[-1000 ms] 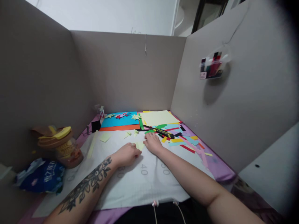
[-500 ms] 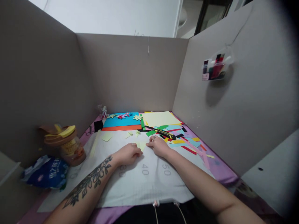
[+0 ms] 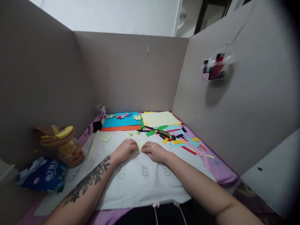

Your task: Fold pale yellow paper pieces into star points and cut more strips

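Between my two hands is a small piece of pale yellow-green paper, partly covered by fingers. My left hand pinches its left edge, fingers closed. From the other side, my right hand has its fingertips closed on the paper's right edge. Just beyond lie small folded paper pieces, and a flat paper square rests to the left. All this is on a white mat printed with numbers.
Behind the hands are a yellow-black utility knife, coloured paper strips, stacked sheets and paper stars on blue paper. At left stand a lidded cup and a blue packet. Grey panels enclose the table.
My hands have drawn closer together over the pale paper, the right one moving left. Less of the paper shows between them. The camera view has shifted slightly.
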A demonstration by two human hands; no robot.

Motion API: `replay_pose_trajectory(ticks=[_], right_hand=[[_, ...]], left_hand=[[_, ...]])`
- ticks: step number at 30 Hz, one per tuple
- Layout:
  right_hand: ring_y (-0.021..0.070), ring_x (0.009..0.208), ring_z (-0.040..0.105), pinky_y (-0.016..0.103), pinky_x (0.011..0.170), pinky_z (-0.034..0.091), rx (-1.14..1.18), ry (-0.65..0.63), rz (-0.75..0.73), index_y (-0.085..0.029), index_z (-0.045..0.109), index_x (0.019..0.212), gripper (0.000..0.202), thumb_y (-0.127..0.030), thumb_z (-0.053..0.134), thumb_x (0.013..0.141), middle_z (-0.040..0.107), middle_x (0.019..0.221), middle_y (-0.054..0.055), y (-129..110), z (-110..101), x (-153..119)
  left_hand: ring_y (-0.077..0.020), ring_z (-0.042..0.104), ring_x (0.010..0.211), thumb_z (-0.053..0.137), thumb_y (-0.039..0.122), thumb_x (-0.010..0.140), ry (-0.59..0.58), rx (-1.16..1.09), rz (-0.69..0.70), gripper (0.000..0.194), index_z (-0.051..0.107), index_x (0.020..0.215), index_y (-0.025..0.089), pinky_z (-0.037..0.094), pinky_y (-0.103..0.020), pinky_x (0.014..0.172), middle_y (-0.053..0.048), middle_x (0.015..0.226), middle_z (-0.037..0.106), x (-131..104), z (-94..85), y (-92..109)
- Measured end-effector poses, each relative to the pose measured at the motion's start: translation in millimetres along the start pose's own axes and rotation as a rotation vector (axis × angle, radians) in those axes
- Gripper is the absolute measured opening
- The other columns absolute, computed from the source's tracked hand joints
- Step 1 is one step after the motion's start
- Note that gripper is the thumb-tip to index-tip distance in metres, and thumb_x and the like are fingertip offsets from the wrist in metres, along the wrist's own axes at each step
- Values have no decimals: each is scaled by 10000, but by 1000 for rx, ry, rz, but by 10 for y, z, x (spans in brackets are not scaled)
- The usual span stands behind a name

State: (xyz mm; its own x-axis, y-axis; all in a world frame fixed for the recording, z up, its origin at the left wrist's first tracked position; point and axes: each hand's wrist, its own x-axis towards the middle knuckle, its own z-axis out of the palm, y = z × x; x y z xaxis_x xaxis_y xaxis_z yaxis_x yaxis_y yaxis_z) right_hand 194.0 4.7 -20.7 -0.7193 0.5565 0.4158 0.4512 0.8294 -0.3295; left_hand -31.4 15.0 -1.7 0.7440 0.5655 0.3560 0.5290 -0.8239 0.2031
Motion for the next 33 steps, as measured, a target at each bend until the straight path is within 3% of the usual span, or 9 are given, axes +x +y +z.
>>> replay_pose_trajectory(ticks=[3, 9, 15, 19, 25, 33], right_hand=[[178, 963, 583, 307, 869, 472, 7, -8, 25, -184, 695, 988, 361, -25, 472, 753, 681, 1020, 65, 15, 8, -2], [170, 957, 583, 309, 875, 462, 46, -4, 42, -190, 688, 961, 364, -6, 467, 739, 682, 997, 56, 29, -4, -18], [191, 989, 537, 354, 906, 411, -2, 57, 188, -161, 628, 1034, 275, -96, 499, 799, 623, 1032, 91, 95, 106, 118], [176, 928, 512, 315, 850, 406, 4, 56, 303, -168, 621, 878, 162, -100, 518, 774, 568, 945, 61, 159, 193, 238], [161, 859, 493, 285, 792, 392, -46, 9, 409, -161, 590, 775, 78, -145, 514, 783, 518, 911, 54, 167, 174, 328], [166, 898, 504, 273, 799, 399, -71, -75, 395, -154, 604, 754, 79, -157, 528, 772, 537, 971, 67, 181, 109, 359]], left_hand=[[-170, 552, 898, 434, -35, 740, 19, 12, 1, 364, 668, 874, 210, 395, -295, 811, -28, 918, 657, 2, -3, -6], [-172, 555, 862, 511, 90, 806, 14, 31, 21, 204, 680, 831, 199, 402, -296, 799, -36, 885, 663, 27, -13, 8], [-165, 576, 881, 460, -1, 726, -64, -32, 63, 347, 687, 882, 210, 416, -281, 819, -28, 917, 678, 7, 20, 27], [-167, 588, 890, 460, 3, 681, -99, -67, 77, 397, 684, 938, 206, 439, -254, 804, -40, 946, 671, -13, 13, 78], [-168, 591, 873, 441, 72, 785, -116, 8, 32, 371, 677, 1020, 236, 441, -241, 763, -45, 954, 666, 4, 27, 140], [-167, 580, 841, 439, 113, 827, -162, 25, 52, 363, 692, 1028, 280, 417, -233, 720, -33, 949, 652, -1, 61, 109]])
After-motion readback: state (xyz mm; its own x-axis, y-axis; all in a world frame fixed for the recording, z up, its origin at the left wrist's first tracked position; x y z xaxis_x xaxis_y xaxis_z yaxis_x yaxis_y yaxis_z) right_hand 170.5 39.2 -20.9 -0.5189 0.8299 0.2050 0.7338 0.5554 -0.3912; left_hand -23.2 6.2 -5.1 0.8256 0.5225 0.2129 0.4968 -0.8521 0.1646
